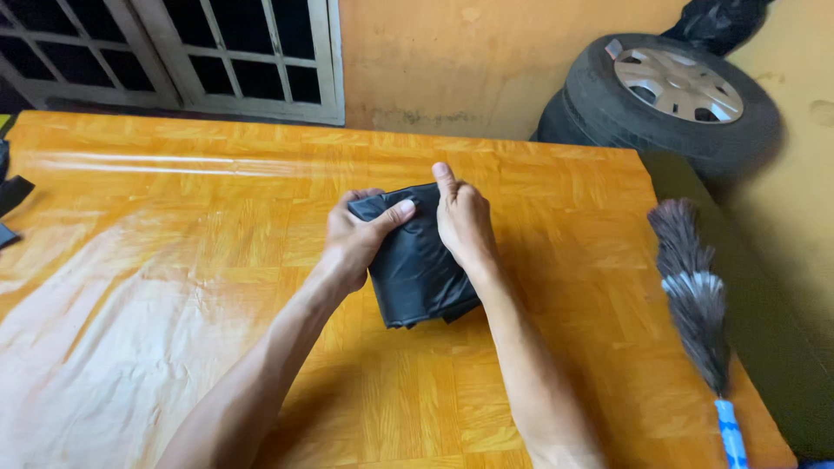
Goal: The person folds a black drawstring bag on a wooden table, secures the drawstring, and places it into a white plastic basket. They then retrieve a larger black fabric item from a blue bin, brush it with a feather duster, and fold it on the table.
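A folded black plastic bag (417,269) is held above the orange wood-patterned table (217,217), near its middle. My left hand (354,236) grips the bag's upper left corner, thumb laid across the top. My right hand (462,219) pinches the bag's top edge just to the right, thumb pointing up. The bag's lower part hangs free between my forearms.
A feather duster (691,295) with a blue handle lies along the table's right edge. A car tyre (669,95) with a silver rim leans against the orange wall beyond the far right corner. Dark cloth (10,200) pokes in at the left edge. A barred window (191,52) stands behind.
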